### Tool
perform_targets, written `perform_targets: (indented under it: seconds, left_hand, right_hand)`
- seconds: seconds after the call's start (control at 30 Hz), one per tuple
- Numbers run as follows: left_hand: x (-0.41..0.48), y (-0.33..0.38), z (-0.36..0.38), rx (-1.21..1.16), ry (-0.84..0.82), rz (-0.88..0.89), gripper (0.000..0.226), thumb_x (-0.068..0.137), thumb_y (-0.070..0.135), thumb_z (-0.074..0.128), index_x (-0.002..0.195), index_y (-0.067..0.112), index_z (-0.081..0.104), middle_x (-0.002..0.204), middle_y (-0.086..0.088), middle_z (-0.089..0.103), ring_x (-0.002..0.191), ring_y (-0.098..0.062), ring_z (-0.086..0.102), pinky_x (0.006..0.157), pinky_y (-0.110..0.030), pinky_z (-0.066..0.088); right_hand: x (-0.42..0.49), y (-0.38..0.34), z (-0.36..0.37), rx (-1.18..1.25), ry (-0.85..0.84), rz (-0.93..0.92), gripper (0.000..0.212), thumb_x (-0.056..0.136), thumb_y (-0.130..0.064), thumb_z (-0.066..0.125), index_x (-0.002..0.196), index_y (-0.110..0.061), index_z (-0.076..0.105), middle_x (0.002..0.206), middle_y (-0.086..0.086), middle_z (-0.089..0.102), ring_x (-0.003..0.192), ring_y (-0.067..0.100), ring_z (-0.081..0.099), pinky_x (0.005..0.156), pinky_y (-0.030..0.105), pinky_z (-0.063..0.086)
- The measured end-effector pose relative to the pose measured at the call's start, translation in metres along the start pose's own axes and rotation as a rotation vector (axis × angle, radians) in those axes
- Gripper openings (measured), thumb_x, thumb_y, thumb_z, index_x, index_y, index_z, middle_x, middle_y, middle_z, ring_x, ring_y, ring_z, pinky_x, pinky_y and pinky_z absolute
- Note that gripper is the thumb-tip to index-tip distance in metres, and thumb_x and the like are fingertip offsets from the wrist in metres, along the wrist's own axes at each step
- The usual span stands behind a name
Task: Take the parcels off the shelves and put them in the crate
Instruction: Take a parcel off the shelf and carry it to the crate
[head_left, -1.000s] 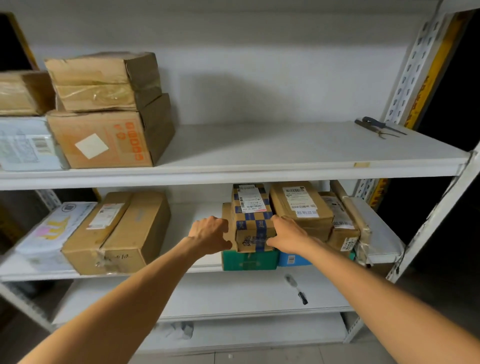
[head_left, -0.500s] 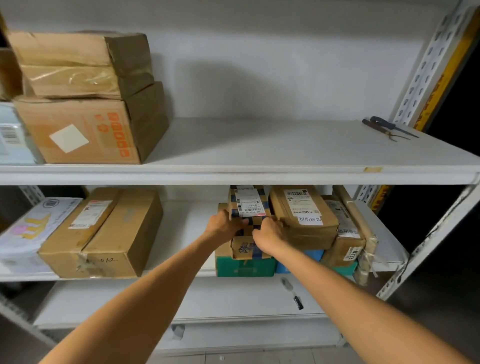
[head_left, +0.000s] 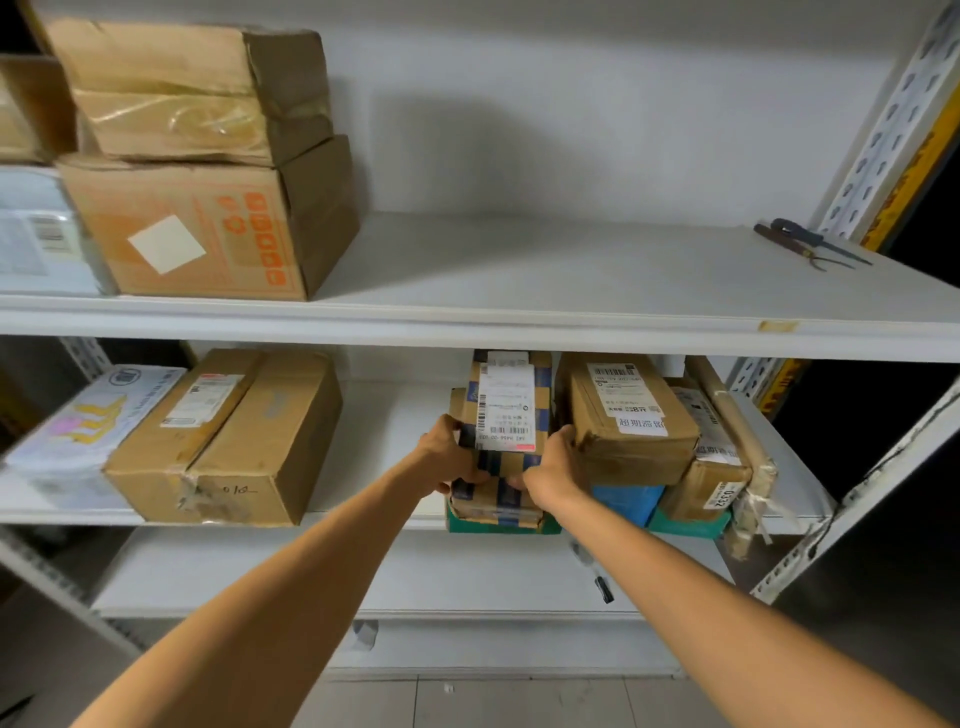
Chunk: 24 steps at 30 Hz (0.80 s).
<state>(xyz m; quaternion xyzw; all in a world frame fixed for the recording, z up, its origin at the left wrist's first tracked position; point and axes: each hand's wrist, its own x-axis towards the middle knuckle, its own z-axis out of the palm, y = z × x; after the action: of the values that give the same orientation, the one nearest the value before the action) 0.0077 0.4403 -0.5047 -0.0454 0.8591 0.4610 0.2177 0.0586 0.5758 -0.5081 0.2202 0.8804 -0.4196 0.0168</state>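
Head view: two bare arms reach in from 6 o'clock toward the middle of the frame. The left hand (head_left: 447, 457) and the right hand (head_left: 553, 467) are clamped on a small, brown cardboard, blue-taped parcel (head_left: 511, 410) with a white shipping label. The left fingers curl round its left edge and the right fingers round its right edge.

The blue-taped parcel is on the white middle shelf (head_left: 384, 415), just below centre, on top of a short stack (a second taped box (head_left: 493, 501) under it, then a green box (head_left: 498, 526) at the bottom). Touching its 3 o'clock side is a brown labelled carton (head_left: 628, 431), which rests on a blue box (head_left: 626, 501).

At 9 o'clock on the same shelf lies a large brown cardboard carton (head_left: 228, 441), with a white plastic mailer bag (head_left: 88, 415) just beside it further out.

On the white upper shelf (head_left: 519, 270), two brown cartons are stacked at 10 o'clock: a crumpled taped one (head_left: 197, 88) on an orange-printed one (head_left: 208, 223). Dark-handled metal tools (head_left: 810, 249) lie at 2 o'clock, well apart from the cartons.
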Motion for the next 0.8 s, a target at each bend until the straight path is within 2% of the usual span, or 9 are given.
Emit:
perform_targets:
  seconds: [0.07, 0.13, 0.2, 0.27, 0.33, 0.4, 0.53, 0.7, 0.8]
  left_hand:
    - [-0.007, -0.008, 0.0, -0.042, 0.015, 0.036, 0.028, 0.086, 0.007, 0.064, 0.106, 0.012, 0.046, 0.113, -0.011, 0.055, 0.107, -0.03, 0.056, 0.076, -0.047, 0.055]
    - [-0.014, -0.016, -0.001, -0.105, 0.039, 0.053, 0.019, 0.089, 0.011, 0.063, 0.098, 0.012, 0.046, 0.112, -0.013, 0.059, 0.108, -0.032, 0.058, 0.074, -0.048, 0.056]
    - [-0.023, -0.024, -0.003, -0.115, 0.072, 0.046, 0.033, 0.087, 0.012, 0.069, 0.108, 0.011, 0.044, 0.117, -0.014, 0.059, 0.107, -0.031, 0.06, 0.075, -0.047, 0.057]
    - [-0.03, -0.031, -0.005, -0.2, 0.033, 0.046, 0.056, 0.085, 0.002, 0.068, 0.131, 0.012, 0.037, 0.119, -0.014, 0.058, 0.11, -0.033, 0.059, 0.084, -0.053, 0.055]
    - [-0.036, -0.04, -0.008, -0.249, -0.059, 0.078, 0.08, 0.086, -0.008, 0.063, 0.149, 0.021, 0.024, 0.107, -0.009, 0.059, 0.111, -0.035, 0.058, 0.088, -0.057, 0.052]
    - [-0.04, -0.049, -0.012, -0.257, -0.113, 0.132, 0.087, 0.086, -0.01, 0.061, 0.152, 0.027, 0.02, 0.1, -0.004, 0.058, 0.104, -0.031, 0.06, 0.085, -0.055, 0.054]
    - [-0.044, -0.062, -0.02, -0.279, -0.168, 0.184, 0.09, 0.085, -0.011, 0.062, 0.153, 0.03, 0.019, 0.109, -0.007, 0.054, 0.102, -0.029, 0.059, 0.075, -0.046, 0.056]
    - [-0.042, -0.073, -0.034, -0.197, -0.211, 0.278, 0.093, 0.085, -0.011, 0.062, 0.152, 0.036, 0.018, 0.112, -0.007, 0.052, 0.112, -0.033, 0.058, 0.086, -0.055, 0.054]
    - [-0.047, -0.078, -0.032, -0.178, -0.261, 0.338, 0.092, 0.086, -0.009, 0.062, 0.152, 0.036, 0.017, 0.116, -0.007, 0.053, 0.111, -0.029, 0.059, 0.086, -0.05, 0.056]
  right_hand:
    - [-0.008, 0.006, -0.001, 0.028, -0.023, 0.037, 0.112, 0.074, 0.001, 0.078, 0.151, -0.006, -0.002, 0.143, 0.01, 0.047, 0.13, 0.028, 0.046, 0.099, 0.036, 0.044]
    - [-0.017, 0.012, -0.002, 0.058, -0.054, 0.033, 0.116, 0.07, 0.001, 0.082, 0.152, -0.01, 0.001, 0.148, 0.01, 0.04, 0.135, 0.028, 0.04, 0.106, 0.037, 0.039]
    - [-0.025, 0.016, -0.002, 0.131, -0.087, -0.015, 0.118, 0.063, 0.004, 0.084, 0.153, -0.014, 0.01, 0.148, 0.009, 0.038, 0.136, 0.027, 0.038, 0.11, 0.039, 0.036]
    - [-0.033, 0.018, 0.0, 0.146, -0.105, -0.082, 0.116, 0.061, 0.007, 0.084, 0.152, -0.017, 0.017, 0.147, 0.008, 0.039, 0.136, 0.026, 0.038, 0.11, 0.043, 0.037]
    - [-0.04, 0.019, 0.001, 0.13, -0.107, -0.126, 0.115, 0.064, 0.006, 0.083, 0.153, -0.021, 0.016, 0.148, 0.007, 0.037, 0.137, 0.026, 0.036, 0.11, 0.046, 0.038]
    - [-0.048, 0.024, 0.001, 0.108, -0.088, -0.145, 0.115, 0.065, 0.004, 0.083, 0.154, -0.024, 0.015, 0.149, 0.007, 0.036, 0.138, 0.026, 0.035, 0.109, 0.048, 0.038]
    - [-0.063, 0.025, 0.006, 0.124, -0.053, -0.211, 0.12, 0.062, 0.002, 0.086, 0.154, -0.028, 0.015, 0.148, 0.002, 0.04, 0.138, 0.023, 0.036, 0.107, 0.048, 0.04]
    - [-0.085, 0.02, 0.022, 0.182, 0.023, -0.179, 0.12, 0.06, 0.005, 0.086, 0.152, -0.032, 0.017, 0.144, 0.0, 0.047, 0.131, 0.023, 0.046, 0.098, 0.044, 0.05]
    - [-0.103, 0.024, 0.028, 0.211, 0.11, -0.106, 0.122, 0.059, 0.007, 0.086, 0.152, -0.036, 0.018, 0.137, 0.001, 0.052, 0.119, 0.024, 0.054, 0.089, 0.045, 0.055]
